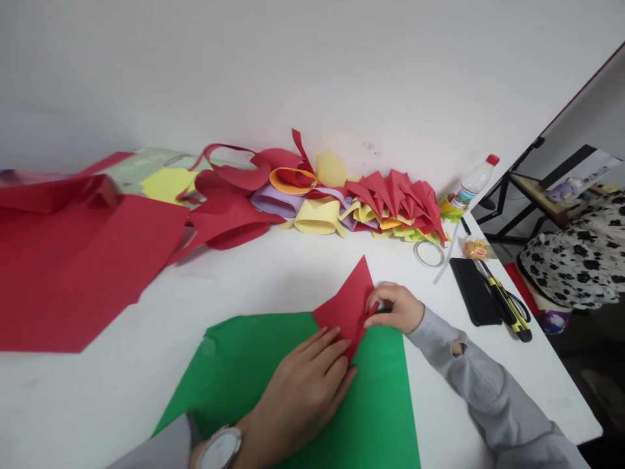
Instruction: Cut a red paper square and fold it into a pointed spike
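A folded red paper piece [347, 305], roughly triangular, lies on the upper edge of a green paper sheet [229, 365] on the white table [244, 273]. My left hand [305, 391] rests flat on the green sheet, its fingertips pressing the red piece's lower corner. My right hand [396, 307] pinches the red piece's right edge between thumb and fingers. A watch sits on my left wrist.
Large red sheets [73, 267] lie at the left. A heap of folded red, yellow and purple paper [342, 202] lines the wall. At the right are a tape roll [428, 253], a black phone [473, 290], a utility knife and scissors [508, 306], and a bottle [471, 184].
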### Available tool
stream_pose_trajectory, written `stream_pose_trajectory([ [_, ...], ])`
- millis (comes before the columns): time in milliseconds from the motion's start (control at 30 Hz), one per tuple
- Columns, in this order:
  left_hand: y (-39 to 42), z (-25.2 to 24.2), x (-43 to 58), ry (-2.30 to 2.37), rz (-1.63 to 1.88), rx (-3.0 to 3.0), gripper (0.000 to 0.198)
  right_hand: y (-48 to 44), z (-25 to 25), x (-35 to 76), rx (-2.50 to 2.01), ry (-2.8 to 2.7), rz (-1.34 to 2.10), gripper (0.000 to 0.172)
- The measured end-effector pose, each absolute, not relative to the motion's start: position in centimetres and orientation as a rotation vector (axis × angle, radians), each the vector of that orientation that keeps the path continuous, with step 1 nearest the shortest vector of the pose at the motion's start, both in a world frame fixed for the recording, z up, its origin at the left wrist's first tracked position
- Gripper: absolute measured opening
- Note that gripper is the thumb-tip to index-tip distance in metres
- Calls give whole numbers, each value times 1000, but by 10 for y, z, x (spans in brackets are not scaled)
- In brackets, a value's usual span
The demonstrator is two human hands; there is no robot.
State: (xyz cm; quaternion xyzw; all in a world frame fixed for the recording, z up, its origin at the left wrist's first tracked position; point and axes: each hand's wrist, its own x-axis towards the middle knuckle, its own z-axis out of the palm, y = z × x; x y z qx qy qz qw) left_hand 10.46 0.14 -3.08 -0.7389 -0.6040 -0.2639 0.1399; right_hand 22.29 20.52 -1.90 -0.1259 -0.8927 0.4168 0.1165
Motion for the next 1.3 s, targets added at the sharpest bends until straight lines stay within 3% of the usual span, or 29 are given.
stream_pose_trajectory([
  [433, -10, -40, 110, -1561, -809, -2201, 27, 216, -29, 223, -74, -2527, 1292, 40],
  [1067, -11, -20, 85, -1630, -743, -2500, 32, 197, -24, 216, -367, -2737, 767, 32],
  [1300, -11, -14, 89, -1723, -775, -2544, 20, 187, -22, 210, -513, -2764, 705, 25],
])
